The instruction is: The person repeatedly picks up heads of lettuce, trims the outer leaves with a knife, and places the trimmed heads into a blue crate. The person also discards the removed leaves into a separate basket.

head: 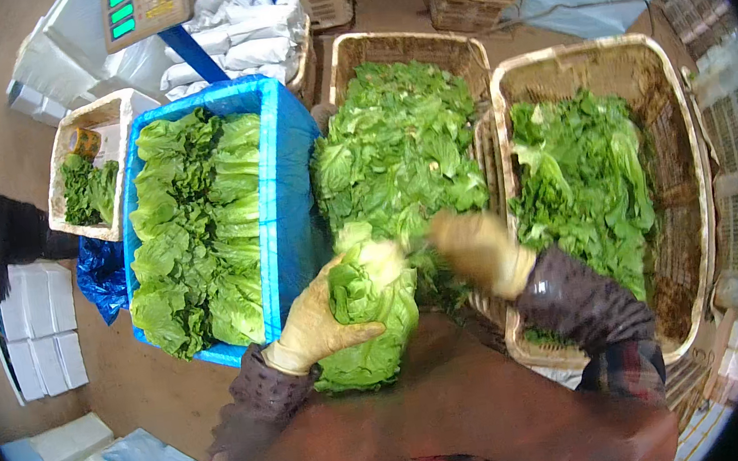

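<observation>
My left hand [322, 326], in a pale work glove, grips a head of green leafy lettuce [381, 326] above my lap, its pale cut end pointing up and away from me. Just right of that end is my gloved right hand [474, 245], blurred by motion; whether it holds anything cannot be made out. Beyond both hands, a plastic crate [411, 35] is heaped with loose lettuce leaves [400, 144]. To the left, a blue-rimmed box [268, 194] contains lettuce heads [202, 223] packed in rows.
On the right stands a dirty crate [691, 156] with leafy greens [577, 184]. A foam box [132, 104] with greens and a tape roll [84, 142] sits left, near a scale display [148, 9]. A person's dark sleeve [9, 226] shows at far left. White foam boxes [41, 319] lie behind.
</observation>
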Tool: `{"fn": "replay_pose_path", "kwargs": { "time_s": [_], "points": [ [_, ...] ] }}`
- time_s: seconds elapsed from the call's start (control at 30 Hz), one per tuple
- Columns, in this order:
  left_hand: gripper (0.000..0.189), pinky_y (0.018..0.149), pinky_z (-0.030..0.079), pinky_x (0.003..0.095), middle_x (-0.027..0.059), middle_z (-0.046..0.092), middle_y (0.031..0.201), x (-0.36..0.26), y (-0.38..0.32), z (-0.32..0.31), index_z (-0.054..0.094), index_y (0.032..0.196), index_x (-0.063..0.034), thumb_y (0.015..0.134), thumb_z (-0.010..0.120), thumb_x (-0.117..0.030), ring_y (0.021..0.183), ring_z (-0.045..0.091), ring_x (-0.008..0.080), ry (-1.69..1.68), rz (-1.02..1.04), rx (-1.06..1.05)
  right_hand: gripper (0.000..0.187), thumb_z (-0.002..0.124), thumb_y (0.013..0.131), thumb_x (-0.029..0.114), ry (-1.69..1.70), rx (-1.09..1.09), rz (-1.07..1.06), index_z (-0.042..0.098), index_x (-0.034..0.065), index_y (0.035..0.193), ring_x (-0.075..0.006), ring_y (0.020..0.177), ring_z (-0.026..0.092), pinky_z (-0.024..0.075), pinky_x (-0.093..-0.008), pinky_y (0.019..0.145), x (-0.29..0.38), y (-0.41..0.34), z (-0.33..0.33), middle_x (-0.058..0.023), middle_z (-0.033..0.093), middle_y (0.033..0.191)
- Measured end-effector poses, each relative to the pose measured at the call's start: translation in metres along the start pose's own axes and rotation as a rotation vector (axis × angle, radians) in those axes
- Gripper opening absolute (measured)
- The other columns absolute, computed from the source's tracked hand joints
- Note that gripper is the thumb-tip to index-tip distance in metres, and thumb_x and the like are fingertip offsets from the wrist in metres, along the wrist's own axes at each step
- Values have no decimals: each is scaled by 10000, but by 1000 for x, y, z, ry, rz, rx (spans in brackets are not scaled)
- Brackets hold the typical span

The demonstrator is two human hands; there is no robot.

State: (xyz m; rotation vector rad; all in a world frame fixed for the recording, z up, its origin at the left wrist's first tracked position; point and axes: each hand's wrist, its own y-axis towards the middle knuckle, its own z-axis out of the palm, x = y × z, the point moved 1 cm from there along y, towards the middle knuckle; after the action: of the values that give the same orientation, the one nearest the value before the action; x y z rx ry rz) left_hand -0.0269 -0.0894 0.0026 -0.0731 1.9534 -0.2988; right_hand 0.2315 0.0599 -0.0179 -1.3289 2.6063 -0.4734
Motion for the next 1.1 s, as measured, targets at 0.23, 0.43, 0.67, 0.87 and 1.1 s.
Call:
{"fn": "replay_pose_path", "kwargs": {
  "time_s": [0.23,0.43,0.67,0.87,1.1],
  "points": [
    [1280,1220,302,429,142,425,1580,16,19,48,238,1608,28,715,873,-634,1458,403,259,-897,-334,386,490,682,1000,434,1578,-181,-156,683,40,1291,-186,876,654,525,-358,799,-18,-42,35,-36,688,979],
    [552,1202,359,441,182,508,1540,0,36,69,654,1306,-59,805,869,-147,1461,436,350,-301,-141,436,520,744,957,447,1985,-44,64,707,36,1275,-77,875,557,458,-263,776,-3,-79,82,26,666,1013],
    [846,1182,389,436,252,403,1599,-25,70,45,385,1560,-33,870,817,-259,1404,486,382,-216,-312,92,418,730,967,351,1882,-66,292,720,14,1214,-135,848,647,521,-297,793,-24,-95,71,-22,723,978],
    [1075,1181,364,383,137,483,1511,-8,49,107,312,1607,-68,749,939,-225,1388,453,243,-261,-82,168,294,799,871,287,1298,-55,384,786,91,1090,-147,788,675,535,-339,737,-32,-43,28,-53,759,870],
    [1287,1234,296,408,117,418,1600,-1,99,-32,273,1635,-60,631,978,-449,1471,408,254,-794,16,748,297,779,902,198,1448,-219,54,766,50,1159,-130,993,668,528,-298,878,-99,-55,-77,-49,759,1088]
  ]
}}
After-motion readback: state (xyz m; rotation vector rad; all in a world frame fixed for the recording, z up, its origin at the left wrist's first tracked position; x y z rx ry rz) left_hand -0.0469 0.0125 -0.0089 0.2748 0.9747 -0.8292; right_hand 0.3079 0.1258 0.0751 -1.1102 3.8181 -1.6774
